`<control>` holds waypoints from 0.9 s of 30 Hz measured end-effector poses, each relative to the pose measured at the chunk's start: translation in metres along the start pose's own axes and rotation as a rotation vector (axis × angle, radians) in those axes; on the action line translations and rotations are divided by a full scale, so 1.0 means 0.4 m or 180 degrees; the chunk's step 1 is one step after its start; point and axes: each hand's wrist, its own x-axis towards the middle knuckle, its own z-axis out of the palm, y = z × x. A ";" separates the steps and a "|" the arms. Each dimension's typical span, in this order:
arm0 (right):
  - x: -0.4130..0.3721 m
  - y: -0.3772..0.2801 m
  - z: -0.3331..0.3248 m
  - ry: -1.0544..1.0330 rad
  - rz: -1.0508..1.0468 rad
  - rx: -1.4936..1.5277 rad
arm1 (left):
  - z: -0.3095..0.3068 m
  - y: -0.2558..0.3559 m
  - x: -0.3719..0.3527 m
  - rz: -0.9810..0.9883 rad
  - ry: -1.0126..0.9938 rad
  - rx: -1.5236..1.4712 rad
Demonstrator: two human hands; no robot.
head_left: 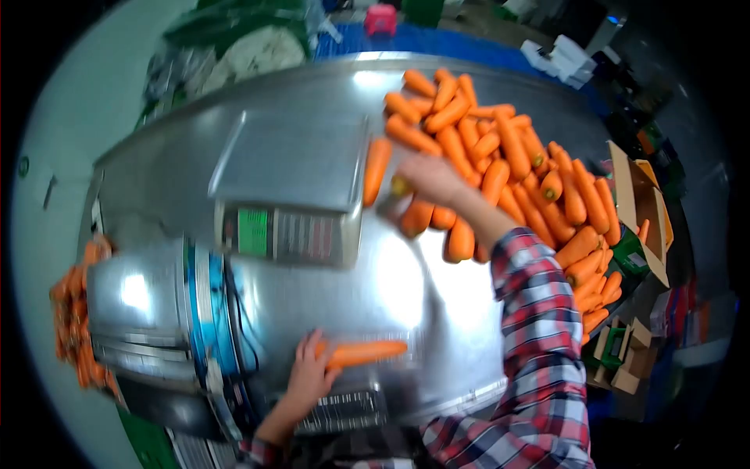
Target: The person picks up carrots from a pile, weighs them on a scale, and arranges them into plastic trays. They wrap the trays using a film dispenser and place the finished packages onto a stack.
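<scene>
My left hand (pixel 310 375) is low in the view, its fingers around the thick end of a carrot (pixel 366 353) that lies level above the metal table (pixel 305 297). Further up, my right hand (pixel 426 178) reaches to the near side of a big heap of carrots (pixel 512 148). Its fingers are bent at a carrot end (pixel 401 186), blurred, and I cannot make out the grip clearly. A single carrot (pixel 376 172) lies between that hand and the scale's steel plate (pixel 291 160). Under the plate shows the scale's green display (pixel 252 232).
At the left stands a metal machine (pixel 141 289) with a blue band, and bagged carrots (pixel 76 320) beyond it. Cardboard boxes (pixel 641 207) are at the right. Clear plastic bags (pixel 180 74) lie past the table's far edge.
</scene>
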 end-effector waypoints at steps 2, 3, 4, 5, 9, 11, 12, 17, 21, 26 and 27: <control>-0.097 -0.068 -0.078 0.1254 0.0194 0.0883 | -0.006 -0.002 0.000 -0.0067 0.0037 -0.0151; -0.146 -0.117 -0.122 0.1248 0.0675 0.1593 | -0.002 -0.002 -0.006 -0.0072 0.0074 -0.0230; -0.195 -0.166 -0.167 0.1348 0.1162 0.2309 | 0.006 -0.002 -0.026 -0.0122 0.0017 -0.0218; -0.239 -0.194 -0.176 0.1400 0.1433 0.2685 | 0.006 -0.004 -0.019 -0.0103 0.0027 -0.0174; -0.318 -0.196 -0.037 0.1687 0.2468 0.3934 | 0.005 0.003 -0.006 -0.0166 -0.0061 0.0023; -0.277 -0.239 0.026 0.2429 0.2247 0.5441 | 0.011 -0.001 -0.008 -0.0208 -0.0102 0.0046; -0.241 -0.245 0.051 0.2441 0.1826 0.5546 | 0.015 -0.003 -0.010 -0.0210 -0.0090 0.0057; 0.040 -0.311 0.137 0.3285 0.2004 0.5044 | 0.015 -0.001 -0.012 -0.0267 -0.0113 0.0016; 0.104 -0.325 0.145 0.2864 0.2235 0.3741 | 0.025 -0.009 -0.018 -0.0144 0.0050 -0.0077; 0.011 -0.272 0.172 0.2540 0.2157 0.3280 | 0.032 -0.015 -0.015 -0.0071 0.0026 -0.0131; -0.018 -0.255 0.181 0.2516 0.2189 0.3048 | 0.030 -0.018 -0.013 -0.0014 0.0019 -0.0129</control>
